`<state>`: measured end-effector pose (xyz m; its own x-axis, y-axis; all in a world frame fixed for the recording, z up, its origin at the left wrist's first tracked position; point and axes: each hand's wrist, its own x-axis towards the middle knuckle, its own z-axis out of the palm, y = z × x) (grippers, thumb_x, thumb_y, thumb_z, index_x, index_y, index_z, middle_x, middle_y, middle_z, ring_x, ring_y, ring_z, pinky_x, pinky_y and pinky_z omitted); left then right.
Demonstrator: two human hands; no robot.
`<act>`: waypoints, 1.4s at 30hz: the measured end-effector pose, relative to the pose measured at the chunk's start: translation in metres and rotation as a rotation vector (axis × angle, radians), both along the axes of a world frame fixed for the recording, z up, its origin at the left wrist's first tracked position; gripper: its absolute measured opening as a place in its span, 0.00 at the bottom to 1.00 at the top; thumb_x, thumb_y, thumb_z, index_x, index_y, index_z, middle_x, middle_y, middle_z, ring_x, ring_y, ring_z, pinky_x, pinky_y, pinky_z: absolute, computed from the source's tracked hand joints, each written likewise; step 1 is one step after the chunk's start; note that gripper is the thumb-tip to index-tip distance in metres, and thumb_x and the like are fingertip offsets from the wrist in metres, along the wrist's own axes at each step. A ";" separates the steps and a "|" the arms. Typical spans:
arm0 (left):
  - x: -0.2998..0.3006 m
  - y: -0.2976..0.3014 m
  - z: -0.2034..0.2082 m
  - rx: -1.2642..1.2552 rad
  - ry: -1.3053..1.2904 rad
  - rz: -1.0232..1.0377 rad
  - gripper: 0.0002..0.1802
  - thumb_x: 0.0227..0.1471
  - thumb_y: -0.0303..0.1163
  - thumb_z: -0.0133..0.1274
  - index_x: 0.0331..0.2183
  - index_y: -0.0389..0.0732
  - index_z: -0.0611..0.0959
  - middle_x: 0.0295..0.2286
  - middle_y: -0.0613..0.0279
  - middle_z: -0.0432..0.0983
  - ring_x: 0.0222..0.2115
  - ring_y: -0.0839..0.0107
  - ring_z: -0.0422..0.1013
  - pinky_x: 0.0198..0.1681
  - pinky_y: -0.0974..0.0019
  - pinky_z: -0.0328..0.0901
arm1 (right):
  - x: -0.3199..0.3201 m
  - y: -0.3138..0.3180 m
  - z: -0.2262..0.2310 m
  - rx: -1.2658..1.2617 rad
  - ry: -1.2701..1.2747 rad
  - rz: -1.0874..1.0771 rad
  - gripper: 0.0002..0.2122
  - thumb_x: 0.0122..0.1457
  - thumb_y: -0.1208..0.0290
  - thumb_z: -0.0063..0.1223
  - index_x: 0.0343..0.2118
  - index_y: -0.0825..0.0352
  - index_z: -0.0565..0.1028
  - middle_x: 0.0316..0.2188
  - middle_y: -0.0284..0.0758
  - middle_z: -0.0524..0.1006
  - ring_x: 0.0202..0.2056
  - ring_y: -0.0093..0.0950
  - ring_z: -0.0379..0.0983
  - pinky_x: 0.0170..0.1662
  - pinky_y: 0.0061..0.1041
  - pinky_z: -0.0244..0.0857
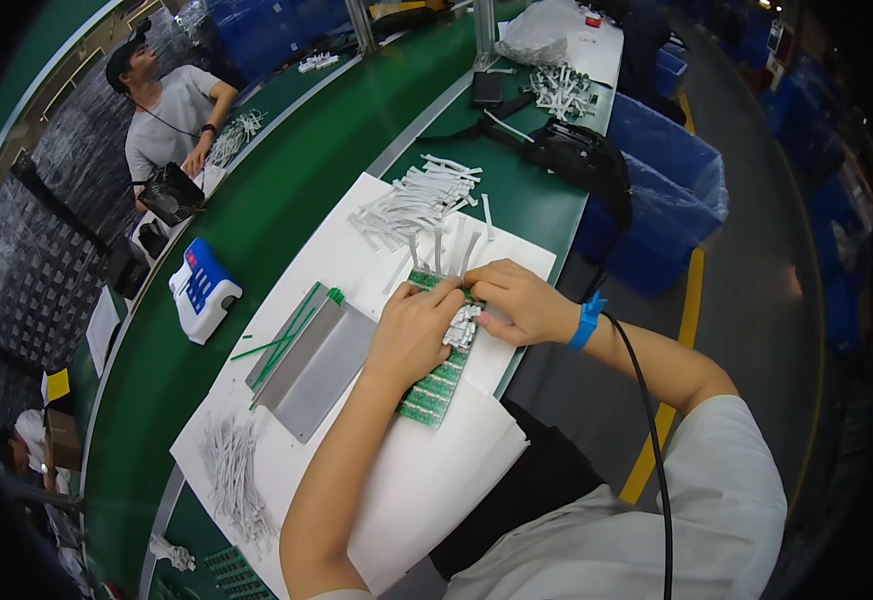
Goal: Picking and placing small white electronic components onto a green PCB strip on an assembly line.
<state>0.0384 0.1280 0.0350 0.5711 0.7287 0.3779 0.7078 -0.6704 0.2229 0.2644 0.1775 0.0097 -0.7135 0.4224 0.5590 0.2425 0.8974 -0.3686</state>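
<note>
A green circuit-board panel [431,396] lies on white sheeting under my hands, with a small bunch of folded white flat cables [463,328] on its right part. My left hand [412,336] rests over the panel, fingers bent and closed, their tips meeting those of my right hand; what they press is hidden. My right hand [525,304] pinches at the panel's far part, where a whitish flat cable [469,252] rises from its fingertips. Other flat cables [438,253] stand up from the far edge. Beyond lies a loose pile of white flat cables [419,203].
Left of the panel sits a grey metal tray [319,372] with thin green strips [279,346]. More cables [237,470] lie near left. A blue-and-white device [202,290], a black bag [582,155] and blue bins [662,190] surround the bench. Across it sits another person [167,115].
</note>
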 end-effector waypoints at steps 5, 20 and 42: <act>-0.003 -0.002 0.007 -0.096 -0.015 0.021 0.26 0.32 0.18 0.62 0.39 0.39 0.75 0.48 0.59 0.76 0.40 0.57 0.76 0.45 0.58 0.65 | 0.003 0.003 -0.003 -0.136 0.059 -0.020 0.07 0.60 0.72 0.52 0.38 0.69 0.74 0.45 0.41 0.77 0.47 0.42 0.72 0.54 0.37 0.64; -0.004 -0.078 0.010 -1.142 -1.420 -0.244 0.29 0.65 0.60 0.41 0.35 0.40 0.70 0.21 0.64 0.67 0.19 0.75 0.66 0.34 0.64 0.69 | -0.069 -0.100 0.041 -0.814 0.781 -0.064 0.12 0.57 0.86 0.59 0.44 0.73 0.80 0.39 0.36 0.74 0.32 0.20 0.74 0.31 0.18 0.69; -0.030 -0.124 0.011 -0.230 -1.196 0.286 0.06 0.61 0.27 0.57 0.36 0.38 0.75 0.26 0.60 0.76 0.27 0.73 0.74 0.44 0.61 0.73 | -0.025 -0.042 0.035 -0.998 0.720 -0.226 0.09 0.69 0.69 0.50 0.42 0.71 0.73 0.30 0.30 0.75 0.26 0.19 0.71 0.32 0.22 0.70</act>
<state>0.0080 0.0042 0.0461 -0.2314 0.8877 0.3981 0.0953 -0.3865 0.9173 0.2393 0.1353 0.0451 -0.2350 0.9591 0.1577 -0.1841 0.1154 -0.9761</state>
